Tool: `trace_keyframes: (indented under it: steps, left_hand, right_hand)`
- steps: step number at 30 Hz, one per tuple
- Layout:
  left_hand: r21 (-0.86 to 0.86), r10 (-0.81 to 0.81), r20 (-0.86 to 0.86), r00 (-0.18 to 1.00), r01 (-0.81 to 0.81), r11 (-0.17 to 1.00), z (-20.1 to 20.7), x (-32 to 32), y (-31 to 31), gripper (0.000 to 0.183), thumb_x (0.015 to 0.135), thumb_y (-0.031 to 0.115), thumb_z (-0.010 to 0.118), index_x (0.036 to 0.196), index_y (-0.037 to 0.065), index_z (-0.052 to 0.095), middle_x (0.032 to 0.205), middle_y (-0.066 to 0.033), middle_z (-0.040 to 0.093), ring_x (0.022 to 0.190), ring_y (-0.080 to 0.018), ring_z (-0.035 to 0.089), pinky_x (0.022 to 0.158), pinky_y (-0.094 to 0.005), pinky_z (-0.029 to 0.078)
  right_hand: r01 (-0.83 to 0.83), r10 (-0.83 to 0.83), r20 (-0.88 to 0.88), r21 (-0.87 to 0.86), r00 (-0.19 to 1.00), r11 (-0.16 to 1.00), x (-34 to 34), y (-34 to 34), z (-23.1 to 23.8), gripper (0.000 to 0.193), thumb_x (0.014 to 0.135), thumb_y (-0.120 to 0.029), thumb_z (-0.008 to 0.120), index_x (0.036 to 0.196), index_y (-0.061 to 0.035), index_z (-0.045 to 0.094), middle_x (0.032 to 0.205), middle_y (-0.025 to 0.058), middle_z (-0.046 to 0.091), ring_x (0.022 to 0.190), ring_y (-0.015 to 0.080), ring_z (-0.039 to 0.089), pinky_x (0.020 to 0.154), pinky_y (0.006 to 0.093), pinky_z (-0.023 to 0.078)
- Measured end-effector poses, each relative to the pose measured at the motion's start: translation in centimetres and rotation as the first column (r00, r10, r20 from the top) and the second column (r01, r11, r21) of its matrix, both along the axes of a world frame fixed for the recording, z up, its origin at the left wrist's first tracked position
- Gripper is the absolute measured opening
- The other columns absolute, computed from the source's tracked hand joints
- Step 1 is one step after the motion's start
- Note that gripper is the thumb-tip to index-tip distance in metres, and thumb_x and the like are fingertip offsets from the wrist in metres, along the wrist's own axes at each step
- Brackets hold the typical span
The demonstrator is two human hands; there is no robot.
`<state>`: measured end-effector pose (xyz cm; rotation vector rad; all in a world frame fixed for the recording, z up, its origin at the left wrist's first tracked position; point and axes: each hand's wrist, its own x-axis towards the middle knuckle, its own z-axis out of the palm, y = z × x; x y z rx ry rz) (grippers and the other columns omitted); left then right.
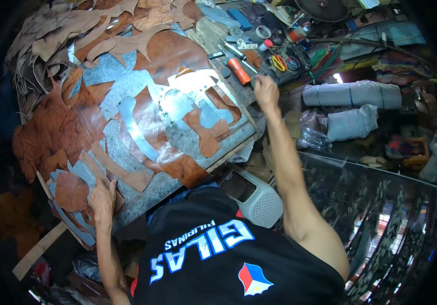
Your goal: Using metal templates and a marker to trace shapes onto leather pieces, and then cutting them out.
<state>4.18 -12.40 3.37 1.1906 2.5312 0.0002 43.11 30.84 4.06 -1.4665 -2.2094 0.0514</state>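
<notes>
Right hand, curled, is at the dark end of an orange cylinder; whether it grips cannot be told. Left hand lies open on a narrow brown leather strip, near-left on the mottled grey worktable. Uneven pressure could skew the strip; a knock could roll the cylinder. Brown leather hides and a white wrapped roll crowd the room.

leather strip partly under the left hand, fingertips of the right hand hidden, its hold hard to tell, grey box partly behind the shirt, dark disc cut by the top edge
</notes>
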Motion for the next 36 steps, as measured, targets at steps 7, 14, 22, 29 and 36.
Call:
trace_keyframes:
  steps: [7,14,22,29,36]
  left_hand:
    - [0.003,0.197,0.004,0.98,-0.197,0.98,3.6,1.1,0.8,0.046,0.09,0.044,0.06,0.112,0.003,0.061,0.101,-0.0235,0.066,0.092,-0.0416,0.064,0.078,-0.0486,0.05]
    - [0.349,-0.133,0.073,0.988,0.1,0.932,1.6,4.7,0.7,0.037,0.079,0.028,0.073,0.104,0.004,0.062,0.112,-0.0169,0.059,0.111,-0.0374,0.053,0.093,-0.0467,0.043]
    - [0.431,-0.427,0.052,0.903,0.365,0.825,-0.9,5.7,1.1,0.053,0.074,0.036,0.077,0.11,0.002,0.058,0.134,-0.0164,0.048,0.134,-0.0375,0.036,0.11,-0.0525,0.031]
    - [0.511,-0.528,0.048,0.848,0.433,0.742,-3.6,4.8,0.0,0.044,0.077,0.028,0.074,0.109,0.002,0.058,0.129,-0.0153,0.052,0.129,-0.0359,0.041,0.109,-0.0508,0.033]
    - [0.567,-0.555,0.039,0.831,0.439,0.697,-4.1,4.0,-0.9,0.042,0.077,0.028,0.075,0.103,-0.001,0.059,0.131,-0.0212,0.048,0.127,-0.0373,0.043,0.107,-0.0499,0.035]
  right_hand:
    - [-0.041,0.136,0.361,-0.259,0.922,0.965,3.8,16.0,-6.4,0.039,0.084,-0.025,0.054,0.117,-0.0084,0.066,0.111,0.0211,0.066,0.106,0.036,0.063,0.091,0.0456,0.048]
    - [-0.121,0.247,0.392,-0.319,0.886,0.94,4.9,17.7,-9.1,0.032,0.084,-0.019,0.053,0.107,0.0021,0.061,0.103,0.0298,0.063,0.1,0.0472,0.059,0.085,0.0515,0.046]
    - [-0.02,0.016,-0.016,-0.314,1.0,0.949,7.5,13.6,-3.2,0.027,0.088,-0.021,0.059,0.102,0.002,0.054,0.083,0.0164,0.062,0.075,0.0316,0.062,0.069,0.0442,0.049]
    - [-0.401,-0.299,-0.779,-0.561,0.551,0.724,-3.5,-10.1,2.7,0.025,0.098,-0.022,0.053,0.113,-0.0014,0.057,0.076,0.005,0.058,0.063,0.0134,0.059,0.053,0.0286,0.052]
    - [-0.656,0.122,-0.706,-0.562,0.698,0.503,-15.9,-30.8,0.5,0.006,0.092,-0.008,0.062,0.093,-0.0019,0.061,0.077,0.001,0.059,0.071,0.0076,0.055,0.062,0.0242,0.044]
